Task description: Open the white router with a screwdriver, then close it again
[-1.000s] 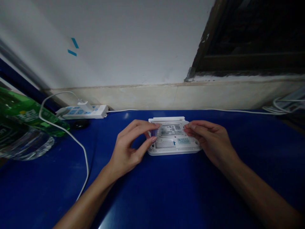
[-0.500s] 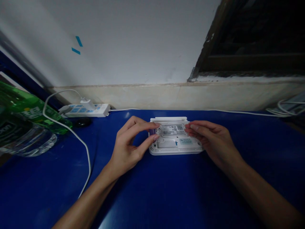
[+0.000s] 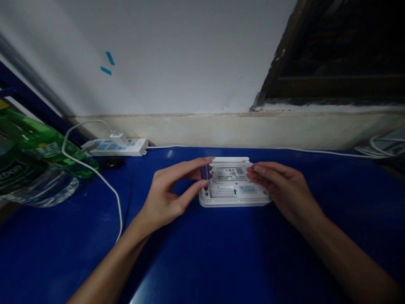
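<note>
A white router (image 3: 236,196) lies upside down on the blue table, showing its label and rows of vent holes. My left hand (image 3: 169,196) pinches a small translucent blue piece (image 3: 205,172) between thumb and fingers, just over the router's left end. My right hand (image 3: 281,188) holds the router's right end, its fingertips lying on the underside near the label. The thumb of that hand is hidden.
A white power strip (image 3: 115,147) with a plug in it stands at the back left, next to a green-labelled plastic bottle (image 3: 47,147). A white cable (image 3: 95,169) curves across the blue table (image 3: 221,257) towards the front. A wall rises behind.
My left hand has lifted the small blue piece slightly off the router's left end, so it shows more plainly. The right hand stays on the router. The view has drifted slightly.
</note>
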Action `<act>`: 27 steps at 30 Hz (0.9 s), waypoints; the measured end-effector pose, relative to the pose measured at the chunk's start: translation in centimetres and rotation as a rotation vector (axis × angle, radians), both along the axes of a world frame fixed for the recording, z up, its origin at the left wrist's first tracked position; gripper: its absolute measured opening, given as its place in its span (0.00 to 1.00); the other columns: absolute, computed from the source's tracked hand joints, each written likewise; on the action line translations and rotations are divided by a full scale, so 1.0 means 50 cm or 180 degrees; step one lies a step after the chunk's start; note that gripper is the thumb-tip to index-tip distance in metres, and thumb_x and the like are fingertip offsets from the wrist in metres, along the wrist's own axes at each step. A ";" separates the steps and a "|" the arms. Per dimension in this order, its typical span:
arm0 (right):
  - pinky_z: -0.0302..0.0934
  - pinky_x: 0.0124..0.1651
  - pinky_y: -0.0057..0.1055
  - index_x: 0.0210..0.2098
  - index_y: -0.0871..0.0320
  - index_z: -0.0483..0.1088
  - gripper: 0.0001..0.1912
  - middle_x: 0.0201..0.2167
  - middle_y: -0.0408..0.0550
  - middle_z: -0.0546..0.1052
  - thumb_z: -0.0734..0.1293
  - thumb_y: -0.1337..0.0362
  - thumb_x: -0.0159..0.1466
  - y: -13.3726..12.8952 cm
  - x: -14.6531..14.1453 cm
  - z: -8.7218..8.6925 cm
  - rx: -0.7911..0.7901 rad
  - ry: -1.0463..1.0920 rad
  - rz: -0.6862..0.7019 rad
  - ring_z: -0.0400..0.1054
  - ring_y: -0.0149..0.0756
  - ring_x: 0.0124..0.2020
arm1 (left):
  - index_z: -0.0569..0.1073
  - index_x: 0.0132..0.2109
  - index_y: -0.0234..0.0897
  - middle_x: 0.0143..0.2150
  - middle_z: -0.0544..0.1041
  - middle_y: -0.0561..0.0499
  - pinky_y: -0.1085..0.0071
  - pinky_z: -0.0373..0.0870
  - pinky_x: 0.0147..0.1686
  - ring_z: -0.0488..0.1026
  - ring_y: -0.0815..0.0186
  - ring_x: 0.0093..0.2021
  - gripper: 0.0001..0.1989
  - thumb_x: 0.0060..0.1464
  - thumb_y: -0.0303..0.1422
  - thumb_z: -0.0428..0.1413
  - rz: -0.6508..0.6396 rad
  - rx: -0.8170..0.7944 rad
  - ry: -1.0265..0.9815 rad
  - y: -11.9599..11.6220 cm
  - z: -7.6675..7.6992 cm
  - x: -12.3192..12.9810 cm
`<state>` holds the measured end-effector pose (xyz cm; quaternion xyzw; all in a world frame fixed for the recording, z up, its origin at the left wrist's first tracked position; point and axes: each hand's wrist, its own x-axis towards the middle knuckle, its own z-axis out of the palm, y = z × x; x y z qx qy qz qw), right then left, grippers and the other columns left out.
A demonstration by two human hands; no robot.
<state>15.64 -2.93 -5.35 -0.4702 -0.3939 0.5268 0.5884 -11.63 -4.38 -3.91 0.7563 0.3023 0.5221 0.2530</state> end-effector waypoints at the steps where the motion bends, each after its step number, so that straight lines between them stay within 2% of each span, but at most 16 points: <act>1: 0.76 0.39 0.22 0.30 0.54 0.84 0.11 0.31 0.48 0.85 0.83 0.59 0.49 0.000 0.001 0.000 0.0004 0.0003 0.0010 0.81 0.33 0.32 | 0.74 0.63 0.45 0.52 0.82 0.47 0.62 0.83 0.47 0.82 0.60 0.45 0.27 0.59 0.22 0.64 0.0029 -0.0012 -0.0065 -0.001 0.001 0.000; 7: 0.75 0.39 0.21 0.30 0.55 0.84 0.12 0.31 0.48 0.85 0.83 0.58 0.48 -0.001 0.001 0.002 0.0000 0.0006 0.0018 0.80 0.33 0.31 | 0.74 0.62 0.47 0.53 0.82 0.48 0.59 0.84 0.48 0.82 0.59 0.47 0.27 0.58 0.22 0.64 0.0135 -0.0076 -0.0297 -0.001 0.005 0.003; 15: 0.75 0.39 0.21 0.30 0.55 0.84 0.13 0.31 0.48 0.85 0.83 0.57 0.48 0.000 0.001 0.003 -0.0039 -0.0025 0.0011 0.80 0.32 0.31 | 0.74 0.62 0.43 0.53 0.82 0.47 0.62 0.83 0.49 0.82 0.60 0.46 0.25 0.59 0.23 0.64 0.0052 -0.0152 -0.0073 0.003 -0.010 0.006; 19: 0.74 0.38 0.21 0.30 0.55 0.84 0.12 0.31 0.48 0.85 0.83 0.57 0.48 -0.001 0.002 0.004 -0.0027 -0.0038 0.0025 0.80 0.32 0.31 | 0.73 0.63 0.44 0.52 0.82 0.47 0.64 0.83 0.47 0.82 0.63 0.45 0.27 0.59 0.24 0.64 0.0019 -0.0187 0.0059 0.005 -0.005 0.000; 24: 0.74 0.38 0.21 0.29 0.54 0.84 0.13 0.31 0.48 0.85 0.83 0.56 0.48 0.001 0.000 0.007 -0.0039 -0.0029 0.0034 0.80 0.31 0.30 | 0.74 0.60 0.43 0.49 0.81 0.51 0.71 0.82 0.44 0.80 0.69 0.39 0.24 0.58 0.25 0.65 0.0081 0.0025 0.0389 0.006 0.001 -0.004; 27: 0.74 0.38 0.21 0.29 0.55 0.83 0.13 0.30 0.48 0.85 0.83 0.56 0.48 0.001 0.000 0.007 -0.0046 -0.0038 0.0033 0.79 0.31 0.30 | 0.72 0.61 0.43 0.53 0.80 0.50 0.71 0.82 0.46 0.80 0.69 0.41 0.25 0.58 0.25 0.65 -0.0015 0.0050 0.0549 0.007 0.000 -0.006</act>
